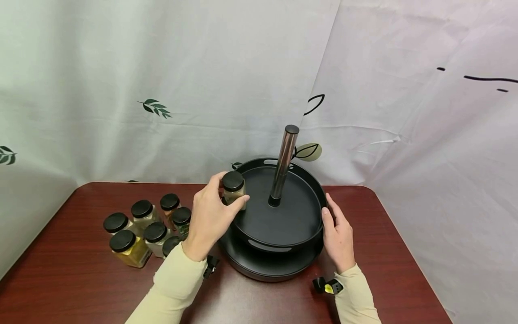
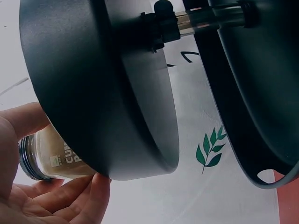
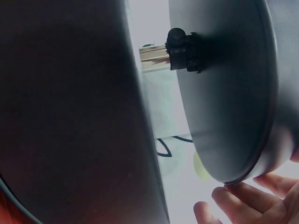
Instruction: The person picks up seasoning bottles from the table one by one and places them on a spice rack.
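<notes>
My left hand (image 1: pixel 210 216) grips a small spice jar (image 1: pixel 234 186) by its sides, between thumb and fingers. The jar has a black lid, clear walls and tan powder inside; in the left wrist view, white lettering starting "CU" shows beside the tray wall, which hides part of it. It is held upright at the left rim of the upper tray (image 1: pixel 291 225) of a black two-tier rotating rack. On the opposite side, my right hand (image 1: pixel 339 240) touches that tray's outer wall with extended fingers (image 3: pixel 243 198). The lower tray (image 1: pixel 269 272) sits beneath on the table.
A metallic post (image 1: pixel 286 153) rises from the upper tray's middle. Several black-lidded spice jars stand grouped at the left, among them a yellow one (image 1: pixel 133 254). The dark red table (image 1: pixel 73 279) backs onto a white leaf-print curtain (image 1: pixel 218 81).
</notes>
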`<state>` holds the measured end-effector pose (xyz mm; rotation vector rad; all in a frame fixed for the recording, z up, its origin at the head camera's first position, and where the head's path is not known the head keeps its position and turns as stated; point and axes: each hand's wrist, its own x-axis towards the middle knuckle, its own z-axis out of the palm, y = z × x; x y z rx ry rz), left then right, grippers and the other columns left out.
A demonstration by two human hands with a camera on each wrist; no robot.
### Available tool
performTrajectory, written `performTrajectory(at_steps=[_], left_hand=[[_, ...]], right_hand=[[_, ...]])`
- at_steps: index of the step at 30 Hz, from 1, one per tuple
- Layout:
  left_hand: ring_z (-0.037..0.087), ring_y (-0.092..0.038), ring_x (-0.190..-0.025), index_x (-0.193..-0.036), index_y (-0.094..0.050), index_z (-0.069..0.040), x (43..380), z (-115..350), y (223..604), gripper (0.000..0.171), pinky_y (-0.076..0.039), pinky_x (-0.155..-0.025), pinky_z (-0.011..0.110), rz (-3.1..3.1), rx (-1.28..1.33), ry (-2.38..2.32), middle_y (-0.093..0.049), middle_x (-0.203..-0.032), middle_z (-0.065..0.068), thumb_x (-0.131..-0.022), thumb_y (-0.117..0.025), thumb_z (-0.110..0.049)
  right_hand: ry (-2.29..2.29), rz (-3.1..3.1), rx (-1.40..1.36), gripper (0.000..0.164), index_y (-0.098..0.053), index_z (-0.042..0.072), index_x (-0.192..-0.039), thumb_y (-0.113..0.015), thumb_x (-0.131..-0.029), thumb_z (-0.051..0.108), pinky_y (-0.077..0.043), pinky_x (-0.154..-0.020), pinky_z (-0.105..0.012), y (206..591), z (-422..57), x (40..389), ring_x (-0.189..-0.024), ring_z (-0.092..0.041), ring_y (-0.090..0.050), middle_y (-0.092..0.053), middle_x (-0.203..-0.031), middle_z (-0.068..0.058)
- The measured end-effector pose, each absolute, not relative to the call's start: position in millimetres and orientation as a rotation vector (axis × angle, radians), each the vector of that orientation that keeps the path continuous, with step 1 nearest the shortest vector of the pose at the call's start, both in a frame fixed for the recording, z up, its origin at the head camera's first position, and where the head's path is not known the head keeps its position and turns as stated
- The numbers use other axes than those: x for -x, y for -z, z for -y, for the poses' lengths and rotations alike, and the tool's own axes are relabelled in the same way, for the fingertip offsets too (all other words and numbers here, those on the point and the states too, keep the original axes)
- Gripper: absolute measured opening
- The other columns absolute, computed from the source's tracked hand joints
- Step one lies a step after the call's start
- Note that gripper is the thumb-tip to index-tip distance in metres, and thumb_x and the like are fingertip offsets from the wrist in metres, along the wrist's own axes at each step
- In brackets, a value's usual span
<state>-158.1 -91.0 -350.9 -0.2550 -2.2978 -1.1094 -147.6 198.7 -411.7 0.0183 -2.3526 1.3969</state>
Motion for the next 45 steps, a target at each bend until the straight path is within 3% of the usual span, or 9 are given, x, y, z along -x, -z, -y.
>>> performTrajectory(at_steps=[11, 19, 22, 27, 35, 41, 45], left_hand=[[0.025, -0.065, -0.08, -0.133, -0.058, -0.002, 160, 91, 353, 0.068, -0.053, -0.069, 0.042, 2.327, 0.25, 1.052, -0.07, -0.098, 0.012, -0.078, -0.089, -0.026], [0.025, -0.059, -0.076, -0.14, -0.055, -0.005, 159, 94, 356, 0.076, -0.048, -0.065, 0.039, 2.357, 0.23, 1.026, -0.067, -0.099, 0.011, -0.079, -0.088, -0.035], [0.027, -0.063, -0.086, -0.143, -0.053, -0.007, 157, 98, 358, 0.079, -0.051, -0.07, 0.041, 2.361, 0.225, 1.034, -0.068, -0.112, 0.01, -0.079, -0.087, -0.038], [0.03, -0.063, -0.114, -0.143, -0.052, -0.005, 149, 106, 358, 0.079, -0.051, -0.09, 0.051, 2.332, 0.242, 1.029, -0.064, -0.132, 0.01, -0.078, -0.088, -0.034], [0.032, -0.062, -0.109, -0.139, -0.055, -0.004, 133, 127, 353, 0.075, -0.047, -0.089, 0.052, 2.294, 0.234, 0.957, -0.066, -0.125, 0.014, -0.077, -0.089, -0.03], [0.035, -0.06, -0.111, -0.139, -0.056, -0.002, 118, 147, 352, 0.075, -0.045, -0.09, 0.053, 2.277, 0.183, 0.913, -0.065, -0.129, 0.013, -0.077, -0.09, -0.024], [0.034, -0.061, -0.104, -0.14, -0.056, -0.001, 109, 160, 352, 0.075, -0.046, -0.082, 0.048, 2.293, 0.137, 0.861, -0.065, -0.129, 0.012, -0.076, -0.09, -0.022]], right_hand=[[-1.399, 2.352, -0.024, 0.044, -0.046, 0.021, -0.152, -0.047, -0.108, 0.027, -0.036, -0.112, -0.047, 412, -198, 147, -0.14, -0.018, -0.043, -0.047, -0.153, 0.003], [-1.409, 2.347, -0.022, 0.045, -0.046, 0.02, -0.152, -0.047, -0.108, 0.026, -0.036, -0.112, -0.048, 412, -199, 147, -0.139, -0.018, -0.044, -0.047, -0.153, 0.002], [-1.409, 2.349, -0.024, 0.045, -0.046, 0.019, -0.152, -0.047, -0.108, 0.026, -0.035, -0.112, -0.048, 412, -198, 147, -0.14, -0.018, -0.044, -0.047, -0.153, 0.002], [-1.414, 2.348, -0.021, 0.045, -0.046, 0.019, -0.152, -0.047, -0.108, 0.026, -0.035, -0.112, -0.048, 412, -199, 147, -0.14, -0.019, -0.044, -0.047, -0.153, 0.002], [-1.417, 2.349, -0.022, 0.045, -0.046, 0.02, -0.152, -0.047, -0.108, 0.027, -0.035, -0.112, -0.048, 412, -199, 147, -0.14, -0.019, -0.044, -0.047, -0.153, 0.001], [-1.41, 2.348, -0.019, 0.045, -0.047, 0.021, -0.152, -0.048, -0.108, 0.027, -0.035, -0.113, -0.048, 411, -199, 147, -0.139, -0.018, -0.044, -0.047, -0.153, 0.003], [-1.4, 2.35, -0.016, 0.044, -0.048, 0.021, -0.151, -0.049, -0.107, 0.027, -0.036, -0.112, -0.046, 411, -200, 146, -0.139, -0.017, -0.044, -0.048, -0.152, 0.004]])
